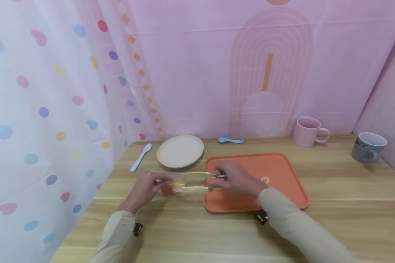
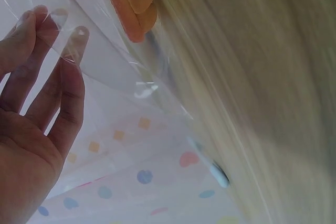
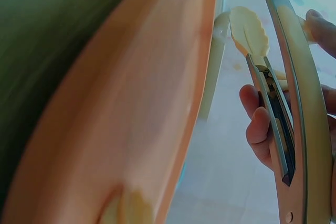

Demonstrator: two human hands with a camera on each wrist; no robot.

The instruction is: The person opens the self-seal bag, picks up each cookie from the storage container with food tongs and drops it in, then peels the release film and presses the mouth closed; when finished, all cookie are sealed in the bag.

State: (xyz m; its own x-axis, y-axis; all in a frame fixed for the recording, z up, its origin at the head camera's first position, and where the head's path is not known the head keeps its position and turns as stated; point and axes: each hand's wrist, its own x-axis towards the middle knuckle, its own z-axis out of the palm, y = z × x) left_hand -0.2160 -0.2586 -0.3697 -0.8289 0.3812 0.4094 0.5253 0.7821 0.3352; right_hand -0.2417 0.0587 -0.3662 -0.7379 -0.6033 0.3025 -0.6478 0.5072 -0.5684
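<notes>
My left hand (image 1: 145,191) pinches the edge of a clear plastic bag (image 2: 118,64) between thumb and fingers. Inside the bag lie several orange-brown food-like pieces (image 2: 131,9), low over the wood table. My right hand (image 1: 237,178) grips a pair of tongs (image 3: 302,77) with metal arms and cream, scalloped tips. The tongs point left, their arms spread apart, and the tips reach to the bag and its pieces in the head view. Beneath the right hand is an orange tray (image 1: 283,168), with a small pale ring-shaped piece (image 1: 265,180) lying on it.
Behind the left hand stand a cream plate (image 1: 180,151) and a light blue spoon (image 1: 140,157). A second blue spoon (image 1: 230,140) lies near the back edge. At the right are a pink mug (image 1: 306,132) and a grey mug (image 1: 365,148). Curtains hang behind and at the left.
</notes>
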